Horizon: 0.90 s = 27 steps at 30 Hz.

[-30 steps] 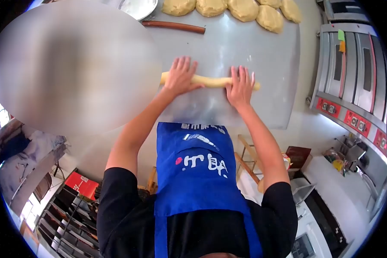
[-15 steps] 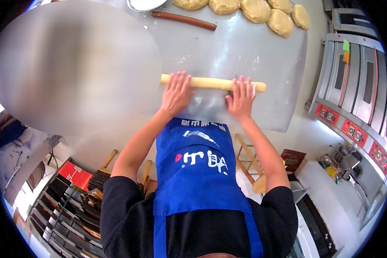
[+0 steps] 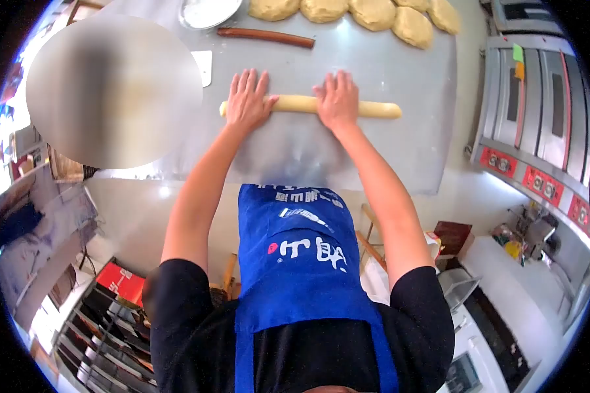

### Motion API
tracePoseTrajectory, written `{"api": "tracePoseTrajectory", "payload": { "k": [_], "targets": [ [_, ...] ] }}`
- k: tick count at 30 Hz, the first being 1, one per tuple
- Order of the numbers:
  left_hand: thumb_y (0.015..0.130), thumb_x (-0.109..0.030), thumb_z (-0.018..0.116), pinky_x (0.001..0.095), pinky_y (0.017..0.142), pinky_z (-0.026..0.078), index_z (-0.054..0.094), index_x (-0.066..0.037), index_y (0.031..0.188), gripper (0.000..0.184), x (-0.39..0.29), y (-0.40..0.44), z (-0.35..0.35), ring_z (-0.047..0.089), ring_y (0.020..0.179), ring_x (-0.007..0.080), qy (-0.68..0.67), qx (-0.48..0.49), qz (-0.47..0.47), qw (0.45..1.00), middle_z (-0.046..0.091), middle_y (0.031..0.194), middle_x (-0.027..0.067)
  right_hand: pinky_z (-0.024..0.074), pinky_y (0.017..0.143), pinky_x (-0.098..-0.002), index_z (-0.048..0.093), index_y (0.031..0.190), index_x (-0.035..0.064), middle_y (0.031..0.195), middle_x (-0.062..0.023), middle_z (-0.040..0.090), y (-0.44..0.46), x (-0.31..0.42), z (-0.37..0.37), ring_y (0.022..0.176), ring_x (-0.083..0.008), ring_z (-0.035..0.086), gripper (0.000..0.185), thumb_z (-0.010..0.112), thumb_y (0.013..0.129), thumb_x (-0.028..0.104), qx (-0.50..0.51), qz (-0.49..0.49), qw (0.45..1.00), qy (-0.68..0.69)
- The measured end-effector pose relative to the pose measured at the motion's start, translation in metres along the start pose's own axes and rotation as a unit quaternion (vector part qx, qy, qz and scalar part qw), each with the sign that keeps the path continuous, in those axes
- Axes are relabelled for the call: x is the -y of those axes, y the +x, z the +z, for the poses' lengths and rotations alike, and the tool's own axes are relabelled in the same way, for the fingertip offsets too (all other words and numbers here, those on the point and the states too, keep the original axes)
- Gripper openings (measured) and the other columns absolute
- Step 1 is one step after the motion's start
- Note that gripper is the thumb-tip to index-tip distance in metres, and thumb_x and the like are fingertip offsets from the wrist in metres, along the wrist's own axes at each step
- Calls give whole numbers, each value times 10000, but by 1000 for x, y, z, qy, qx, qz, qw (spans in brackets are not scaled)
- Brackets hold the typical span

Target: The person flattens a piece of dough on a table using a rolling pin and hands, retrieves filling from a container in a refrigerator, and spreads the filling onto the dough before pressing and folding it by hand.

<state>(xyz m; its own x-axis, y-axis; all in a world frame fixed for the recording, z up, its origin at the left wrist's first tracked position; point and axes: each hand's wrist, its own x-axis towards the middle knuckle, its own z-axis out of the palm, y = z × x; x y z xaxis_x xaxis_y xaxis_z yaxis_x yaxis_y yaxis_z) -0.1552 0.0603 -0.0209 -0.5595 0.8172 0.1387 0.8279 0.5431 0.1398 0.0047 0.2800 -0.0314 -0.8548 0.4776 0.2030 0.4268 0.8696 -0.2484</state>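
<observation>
I see left hand (image 3: 248,103) and right hand (image 3: 338,101) palm-down over the dough roll (image 3: 297,103), fingers spread (right's blurry), probably for even pressure; roll lies crosswise on the table (image 3: 403,150).

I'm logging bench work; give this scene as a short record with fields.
Left hand: on long, pale-yellow cylindrical dough roll, near its left end
Right hand: on the same roll, right of its middle
Surface: smooth grey tabletop
Beyond roll: slim brown stick; round pale-yellow dough lumps; round bowl of white contents
Worn: blue apron with white lettering
</observation>
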Motion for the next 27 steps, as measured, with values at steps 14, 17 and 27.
{"api": "tracePoseTrajectory", "payload": {
  "k": [14, 17, 27],
  "targets": [
    [951, -416, 782, 538, 1265, 328, 541, 14, 1489, 730, -153, 15, 2, 531, 1417, 393, -173, 45, 32, 983, 606, 1458, 225, 398, 1165, -582, 487, 1607, 97, 1641, -230, 497, -35, -145, -83, 1504, -444, 456, 640, 580, 1092, 466, 8, 43, 998, -49],
    [879, -556, 818, 514, 1196, 397, 528, 10, 1519, 903, -192, 34, 3, 575, 1338, 372, -105, 8, 91, 990, 636, 1382, 214, 400, 1168, -571, 486, 1616, 118, 1664, -213, 475, -37, -146, -89, 1518, -441, 444, 656, 622, 1069, 455, 61, -12, 998, -18],
    [791, -621, 849, 432, 938, 540, 663, -65, 1116, 671, -158, 66, -2, 659, 1108, 316, -226, 310, 65, 921, 693, 1114, 123, 511, 1014, -480, 674, 1378, 170, 1250, -107, 660, -56, -154, -110, 1209, -341, 618, 575, 880, 848, 254, 197, 76, 962, 173]
  ]
}}
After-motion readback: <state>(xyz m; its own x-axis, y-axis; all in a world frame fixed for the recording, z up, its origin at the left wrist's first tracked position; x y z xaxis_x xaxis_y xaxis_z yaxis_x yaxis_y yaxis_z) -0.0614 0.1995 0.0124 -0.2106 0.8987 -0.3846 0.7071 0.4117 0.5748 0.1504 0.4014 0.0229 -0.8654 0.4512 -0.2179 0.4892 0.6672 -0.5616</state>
